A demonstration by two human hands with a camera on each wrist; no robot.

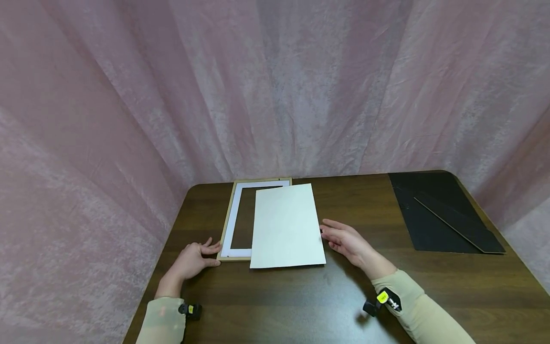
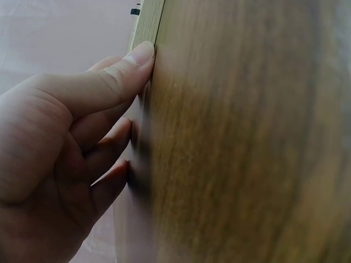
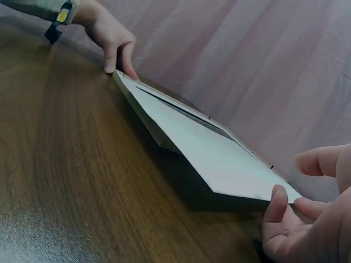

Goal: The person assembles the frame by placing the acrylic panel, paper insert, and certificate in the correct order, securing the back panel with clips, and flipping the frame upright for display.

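Head view shows us one wooden frame (image 1: 227,224), one white sheet (image 1: 287,226) overlapping it and one black backing board (image 1: 438,212) on the counter (image 1: 301,296). Wrist views add contact: our left hand (image 1: 193,260) touches the frame corner with loosely curled fingers; our right hand (image 1: 345,241), relaxed, touches the sheet's edge.

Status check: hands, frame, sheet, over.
Left hand touches picture frame corner. Right hand fingertips at white sheet edge. Sheet lies half over frame. Black backing board far right, clear.

1. A dark wooden tabletop (image 1: 275,306) carries everything.
2. A black board (image 1: 434,215) lies flat at the far right corner.
3. A narrow black strip (image 1: 460,223) rests diagonally across the board.
4. A pink wrinkled curtain (image 1: 129,95) hangs behind and beside the tabletop.
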